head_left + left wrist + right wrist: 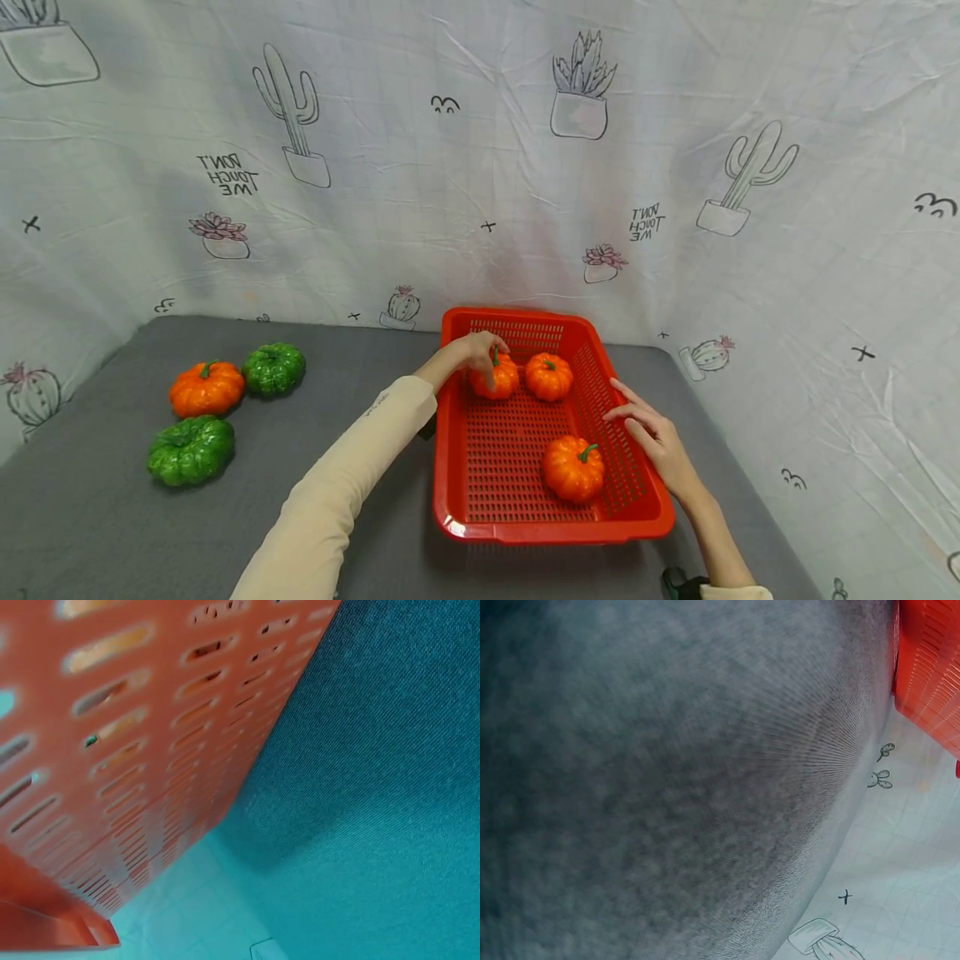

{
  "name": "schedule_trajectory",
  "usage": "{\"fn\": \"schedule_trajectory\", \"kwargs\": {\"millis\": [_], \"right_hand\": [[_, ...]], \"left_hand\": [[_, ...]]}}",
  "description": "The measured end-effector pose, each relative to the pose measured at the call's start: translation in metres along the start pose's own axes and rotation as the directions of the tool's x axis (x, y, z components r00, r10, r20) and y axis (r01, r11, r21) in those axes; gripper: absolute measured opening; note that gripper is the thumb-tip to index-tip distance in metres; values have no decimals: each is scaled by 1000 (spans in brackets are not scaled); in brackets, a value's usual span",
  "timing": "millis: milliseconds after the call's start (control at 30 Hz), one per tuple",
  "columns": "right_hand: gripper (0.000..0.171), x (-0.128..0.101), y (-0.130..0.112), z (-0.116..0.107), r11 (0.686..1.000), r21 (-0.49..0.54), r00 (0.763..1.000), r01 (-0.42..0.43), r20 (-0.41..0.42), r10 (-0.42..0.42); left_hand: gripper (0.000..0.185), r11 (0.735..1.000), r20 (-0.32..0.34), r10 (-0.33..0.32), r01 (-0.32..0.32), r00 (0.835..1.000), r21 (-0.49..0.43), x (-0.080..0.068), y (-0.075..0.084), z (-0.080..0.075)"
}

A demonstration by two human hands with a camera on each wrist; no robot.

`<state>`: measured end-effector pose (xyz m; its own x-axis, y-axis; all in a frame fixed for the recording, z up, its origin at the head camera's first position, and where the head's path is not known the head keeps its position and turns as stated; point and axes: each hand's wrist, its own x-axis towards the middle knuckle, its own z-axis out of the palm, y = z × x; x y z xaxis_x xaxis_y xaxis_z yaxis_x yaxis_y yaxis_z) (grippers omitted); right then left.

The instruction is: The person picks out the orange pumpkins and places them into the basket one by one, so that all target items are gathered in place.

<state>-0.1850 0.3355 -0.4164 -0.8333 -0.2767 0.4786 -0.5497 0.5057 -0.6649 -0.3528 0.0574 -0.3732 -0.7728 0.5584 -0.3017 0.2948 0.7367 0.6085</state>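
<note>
My left hand (480, 352) reaches over the left side of a red plastic basket (555, 533). Its thumb and fingers are around the top of a small orange pumpkin (507, 380) in the back left part, covering some of it. Beside that sits a second orange pumpkin (549, 377), and a third orange pumpkin (573, 469) lies nearer the front right. On the basket's right rim rests my right hand (654, 437), fingers extended over the inner wall. The left wrist view shows the slotted basket wall (161, 750) from outside; neither hand appears in the wrist views.
At the left of the grey table (337, 400) are an orange pumpkin (207, 389) and two green pumpkins, one behind (273, 369) and one in front (191, 451). A white cloth (420, 167) printed with cacti hangs behind the table and along its sides.
</note>
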Motion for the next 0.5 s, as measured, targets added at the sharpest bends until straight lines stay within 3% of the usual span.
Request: {"fn": "schedule_trajectory", "kwargs": {"millis": [300,500], "right_hand": [[26,0,-3,1,1000,1,1000,3,1,-3],[25,3,-22,0,1000,3,1000,25,-6,-25]], "left_hand": [[62,984,-65,-84,93,994,153,3,3,-2],[66,972,-101,-123,141,987,188,6,7,-4]]}}
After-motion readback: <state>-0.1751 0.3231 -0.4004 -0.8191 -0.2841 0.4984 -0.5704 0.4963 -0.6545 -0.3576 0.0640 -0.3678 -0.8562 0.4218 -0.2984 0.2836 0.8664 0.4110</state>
